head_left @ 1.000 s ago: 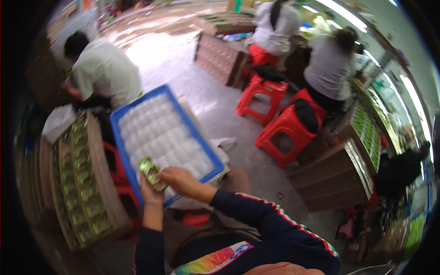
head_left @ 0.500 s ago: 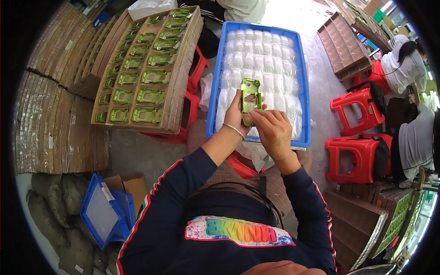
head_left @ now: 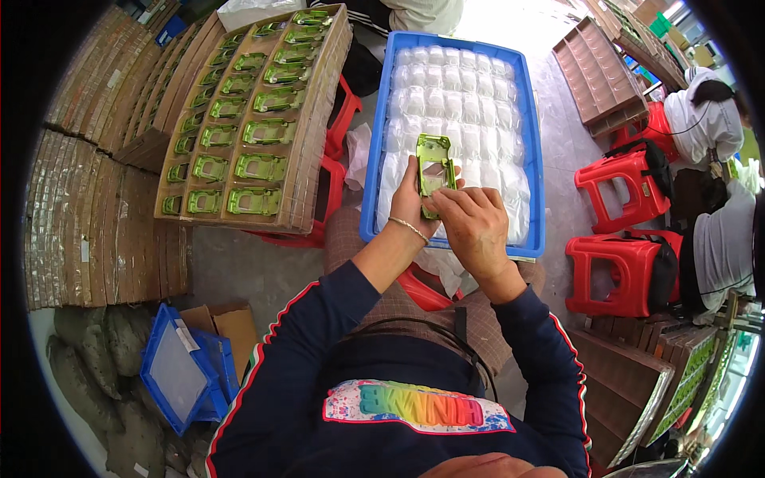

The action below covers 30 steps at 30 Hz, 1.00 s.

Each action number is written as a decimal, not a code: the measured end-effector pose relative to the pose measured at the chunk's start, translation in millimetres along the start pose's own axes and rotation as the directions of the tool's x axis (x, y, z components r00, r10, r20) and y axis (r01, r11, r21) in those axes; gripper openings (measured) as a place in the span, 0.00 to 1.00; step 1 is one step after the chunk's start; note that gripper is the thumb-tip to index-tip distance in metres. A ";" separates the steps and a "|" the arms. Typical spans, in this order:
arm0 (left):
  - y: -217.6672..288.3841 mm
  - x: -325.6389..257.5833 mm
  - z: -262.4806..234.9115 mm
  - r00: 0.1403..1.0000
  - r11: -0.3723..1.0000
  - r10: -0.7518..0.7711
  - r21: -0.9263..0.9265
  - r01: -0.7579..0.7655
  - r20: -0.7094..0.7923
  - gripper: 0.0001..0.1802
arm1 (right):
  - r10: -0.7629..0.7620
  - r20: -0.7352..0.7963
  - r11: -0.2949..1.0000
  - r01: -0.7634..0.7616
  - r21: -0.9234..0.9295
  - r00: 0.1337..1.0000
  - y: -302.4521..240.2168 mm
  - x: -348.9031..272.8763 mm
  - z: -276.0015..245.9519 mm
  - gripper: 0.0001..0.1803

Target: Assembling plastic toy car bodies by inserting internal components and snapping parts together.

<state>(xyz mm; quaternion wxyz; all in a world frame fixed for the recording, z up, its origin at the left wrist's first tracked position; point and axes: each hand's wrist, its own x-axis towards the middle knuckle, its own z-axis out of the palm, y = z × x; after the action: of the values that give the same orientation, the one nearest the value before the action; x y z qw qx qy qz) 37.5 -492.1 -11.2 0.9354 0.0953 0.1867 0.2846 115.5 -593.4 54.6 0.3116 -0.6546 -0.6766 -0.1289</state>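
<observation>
A shiny green toy car body shell is held upright over the near part of a blue tray. My left hand grips its left side, with a beaded bracelet at the wrist. Against the shell's lower right end press the closed fingertips of my right hand; whether they pinch something small cannot be made out. Rows of white wrapped pieces fill the tray beneath both hands.
At the left, a cardboard divider tray of green shells rests on red stools. Cardboard stacks stand farther left, above blue bins. On the right are red stools, an upright divider tray and seated people.
The shell and both hands stay almost in place. My right fingers have shifted slightly at the shell's lower end, and the view has moved a little.
</observation>
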 end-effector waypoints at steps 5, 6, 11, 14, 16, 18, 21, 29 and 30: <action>-2.0 -4.9 11.4 1.000 0.999 0.001 -0.047 -0.002 -0.027 0.29 | -0.004 -0.019 1.000 0.004 0.007 1.000 -0.5 -0.7 -2.5 0.09; -2.9 -5.2 11.9 1.000 0.999 0.001 -0.044 -0.002 -0.026 0.29 | -0.008 -0.026 1.000 0.008 0.002 1.000 -0.4 -1.2 -3.2 0.09; -4.4 -1.7 -2.8 1.000 0.999 0.006 0.042 -0.006 0.011 0.32 | -0.024 0.039 1.000 0.024 0.004 0.999 3.8 -2.2 -1.6 0.10; -6.1 -2.6 4.6 0.995 0.989 0.043 0.145 -0.030 -0.089 0.33 | -0.052 0.101 0.999 0.051 0.012 0.994 7.6 -1.6 -5.4 0.10; -4.3 -7.3 12.1 0.994 0.983 0.042 0.183 -0.023 -0.098 0.33 | -0.064 0.141 0.998 0.062 0.021 0.988 10.3 1.4 -9.3 0.09; -3.4 -10.0 17.0 0.994 0.976 0.040 0.218 -0.016 -0.106 0.33 | -0.101 0.190 0.995 0.094 0.045 0.977 13.7 4.4 -13.0 0.07; -3.9 -13.1 27.3 0.986 0.941 0.083 0.338 -0.030 -0.142 0.32 | -0.126 0.267 0.992 0.125 0.020 0.955 17.6 5.8 -17.6 0.12; 4.1 -7.7 29.6 0.981 0.930 0.092 0.366 -0.023 -0.174 0.30 | -0.132 0.372 0.990 0.137 0.011 0.919 16.2 17.4 -16.9 0.13; 5.2 -5.7 27.3 0.974 0.928 0.094 0.372 -0.011 -0.207 0.29 | -0.106 0.456 0.993 0.116 0.006 0.884 15.8 21.5 -19.3 0.14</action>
<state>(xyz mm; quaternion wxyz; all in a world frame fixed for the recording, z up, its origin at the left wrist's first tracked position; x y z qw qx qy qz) 41.6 -493.1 16.8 0.8663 0.2417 0.3369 0.2784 136.8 -585.6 78.5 0.1296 -0.6302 -0.7656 0.0031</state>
